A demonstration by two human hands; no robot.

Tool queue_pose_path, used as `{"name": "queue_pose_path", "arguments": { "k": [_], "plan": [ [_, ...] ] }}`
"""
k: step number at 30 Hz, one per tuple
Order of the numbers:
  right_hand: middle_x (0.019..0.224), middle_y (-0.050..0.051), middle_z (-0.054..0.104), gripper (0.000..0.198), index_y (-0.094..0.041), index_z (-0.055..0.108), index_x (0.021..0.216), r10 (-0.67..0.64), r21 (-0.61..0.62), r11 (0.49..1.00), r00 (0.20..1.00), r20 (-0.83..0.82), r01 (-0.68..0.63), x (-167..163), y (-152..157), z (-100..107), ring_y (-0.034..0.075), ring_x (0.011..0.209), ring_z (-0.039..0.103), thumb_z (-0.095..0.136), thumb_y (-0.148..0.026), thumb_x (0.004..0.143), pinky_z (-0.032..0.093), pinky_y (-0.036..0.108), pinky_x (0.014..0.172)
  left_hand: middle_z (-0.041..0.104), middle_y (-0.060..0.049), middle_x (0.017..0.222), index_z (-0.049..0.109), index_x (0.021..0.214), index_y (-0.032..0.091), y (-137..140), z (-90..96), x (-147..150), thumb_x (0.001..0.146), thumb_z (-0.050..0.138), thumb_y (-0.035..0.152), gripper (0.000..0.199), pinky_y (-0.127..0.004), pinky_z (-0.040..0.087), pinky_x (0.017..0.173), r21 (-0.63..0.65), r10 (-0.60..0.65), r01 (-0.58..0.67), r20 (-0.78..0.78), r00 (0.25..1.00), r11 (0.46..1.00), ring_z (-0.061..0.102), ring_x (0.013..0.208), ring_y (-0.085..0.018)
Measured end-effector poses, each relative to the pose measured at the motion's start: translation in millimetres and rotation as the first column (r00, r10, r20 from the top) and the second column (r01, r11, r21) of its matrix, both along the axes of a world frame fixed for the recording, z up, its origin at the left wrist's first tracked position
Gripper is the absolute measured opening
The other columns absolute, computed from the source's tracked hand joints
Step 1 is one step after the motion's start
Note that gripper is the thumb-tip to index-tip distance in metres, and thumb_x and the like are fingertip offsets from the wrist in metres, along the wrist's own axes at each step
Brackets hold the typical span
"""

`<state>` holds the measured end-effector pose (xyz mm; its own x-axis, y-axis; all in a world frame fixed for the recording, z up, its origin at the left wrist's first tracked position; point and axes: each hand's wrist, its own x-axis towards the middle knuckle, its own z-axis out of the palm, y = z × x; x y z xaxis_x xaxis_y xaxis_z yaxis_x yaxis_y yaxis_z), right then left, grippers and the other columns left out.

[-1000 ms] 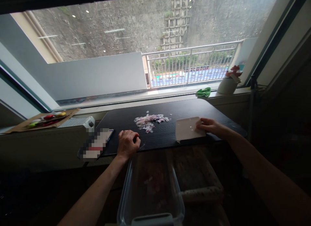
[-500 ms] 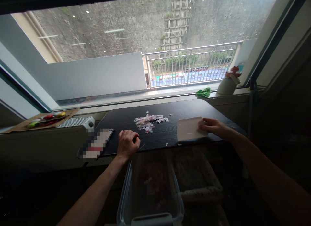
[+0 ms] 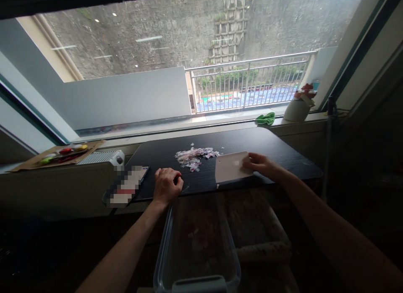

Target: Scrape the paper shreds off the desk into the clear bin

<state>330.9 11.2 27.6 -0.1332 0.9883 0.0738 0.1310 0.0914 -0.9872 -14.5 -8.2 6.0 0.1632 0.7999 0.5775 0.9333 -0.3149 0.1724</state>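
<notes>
My right hand [image 3: 262, 164] grips the right side of a thin, pale, rectangular plastic sheet [image 3: 231, 167] with rounded corners. The sheet stands tilted over the black tabletop [image 3: 248, 139], its lower edge near the front of the table. Just left of it lies a loose pile of small paper scraps [image 3: 195, 155], and one stray scrap [image 3: 218, 186] is under the sheet's lower edge. My left hand [image 3: 167, 184] rests on the table near its front edge in a loose fist, with nothing visible in it.
A clear plastic bin [image 3: 235, 259] with more scraps inside stands below the table edge; another container [image 3: 261, 251] is beside it. A phone [image 3: 129, 186] lies at the table's left. On the sill are a green cloth [image 3: 266, 119] and a pale spray bottle [image 3: 296, 110].
My right hand has moved left with the plastic sheet, bringing it closer to the paper pile and over the stray scraps at the front. My left hand stays in place.
</notes>
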Motion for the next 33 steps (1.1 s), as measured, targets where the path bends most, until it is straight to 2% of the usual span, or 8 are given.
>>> {"name": "queue_pose_path", "arguments": {
  "k": [3,6,9,12,20,26,31,33],
  "plan": [
    [0.083,0.002,0.074,0.041,-0.018,0.068,0.091,0.065,-0.008,0.998,0.998,0.018,-0.065,-5.5,0.4,1.8,0.018,0.077,0.069,0.078,-0.042,0.059,0.055,0.033,0.076,0.067,-0.005,0.081,0.064,0.074,0.022,-0.1,0.0,0.1,0.077,0.049,0.024,0.015,-0.05,0.033,0.102,-0.005,0.002,-0.002,0.002,1.0,1.0,0.06,0.091,-0.025],
    [0.081,0.002,0.074,0.04,-0.017,0.068,0.09,0.094,-0.025,0.995,0.994,0.047,-0.093,8.4,-2.8,6.1,0.018,0.075,0.068,0.079,-0.042,0.059,0.055,0.032,0.075,0.067,-0.005,0.081,0.064,0.073,0.022,0.0,0.5,0.5,0.077,0.049,0.024,0.015,-0.05,0.034,0.102,-0.009,0.001,-0.001,0.003,1.0,1.0,0.059,0.091,-0.026],
    [0.082,0.002,0.075,0.042,-0.018,0.069,0.09,0.061,-0.02,0.998,0.998,0.031,-0.061,24.4,-6.1,9.8,0.018,0.075,0.069,0.08,-0.043,0.058,0.055,0.032,0.075,0.067,-0.005,0.08,0.064,0.073,0.022,0.1,0.8,0.9,0.077,0.049,0.024,0.015,-0.05,0.034,0.101,-0.006,0.001,-0.001,0.0,1.0,1.0,0.059,0.09,-0.025],
    [0.083,0.002,0.075,0.042,-0.019,0.068,0.09,0.033,-0.004,0.999,0.999,-0.001,-0.033,24.7,-7.1,10.2,0.018,0.074,0.068,0.08,-0.043,0.058,0.055,0.033,0.074,0.067,-0.005,0.08,0.064,0.073,0.022,0.3,0.4,0.6,0.077,0.049,0.024,0.016,-0.049,0.034,0.101,-0.004,0.002,-0.002,-0.007,1.0,1.0,0.059,0.09,-0.025],
    [0.083,0.003,0.074,0.042,-0.017,0.068,0.089,0.132,-0.01,0.991,0.991,0.003,-0.132,-4.8,-8.0,10.7,0.019,0.077,0.068,0.081,-0.042,0.058,0.054,0.033,0.074,0.067,-0.005,0.081,0.064,0.075,0.021,1.7,-1.5,-0.6,0.077,0.05,0.023,0.014,-0.05,0.033,0.102,-0.007,0.005,-0.006,-0.008,1.0,1.0,0.059,0.092,-0.025],
    [0.077,0.003,0.073,0.032,-0.02,0.063,0.078,-0.093,0.134,0.987,0.995,0.037,0.087,-20.2,2.5,17.0,0.019,0.073,0.069,0.079,-0.042,0.061,0.055,0.03,0.067,0.066,-0.004,0.082,0.064,0.074,0.021,0.6,-2.4,1.8,0.077,0.052,0.02,0.013,-0.05,0.032,0.104,-0.018,0.012,-0.012,0.002,1.0,1.0,0.059,0.091,-0.024],
    [0.073,0.002,0.069,0.028,-0.02,0.058,0.075,-0.133,0.195,0.973,0.991,0.017,0.127,-68.2,18.6,9.9,0.019,0.069,0.068,0.073,-0.041,0.065,0.054,0.032,0.064,0.066,-0.004,0.082,0.063,0.074,0.021,0.2,-3.7,3.2,0.076,0.052,0.018,0.012,-0.05,0.031,0.105,-0.017,0.024,-0.024,0.021,0.999,1.0,0.058,0.092,-0.024],
    [0.072,0.002,0.068,0.026,-0.02,0.057,0.074,-0.094,0.204,0.976,0.994,0.051,0.082,-81.8,19.9,7.4,0.019,0.068,0.067,0.072,-0.04,0.065,0.054,0.033,0.064,0.065,-0.004,0.082,0.063,0.074,0.021,0.1,-4.0,3.4,0.076,0.052,0.018,0.012,-0.05,0.031,0.105,-0.021,0.024,-0.024,0.028,0.999,0.999,0.058,0.091,-0.023]
  ]
}}
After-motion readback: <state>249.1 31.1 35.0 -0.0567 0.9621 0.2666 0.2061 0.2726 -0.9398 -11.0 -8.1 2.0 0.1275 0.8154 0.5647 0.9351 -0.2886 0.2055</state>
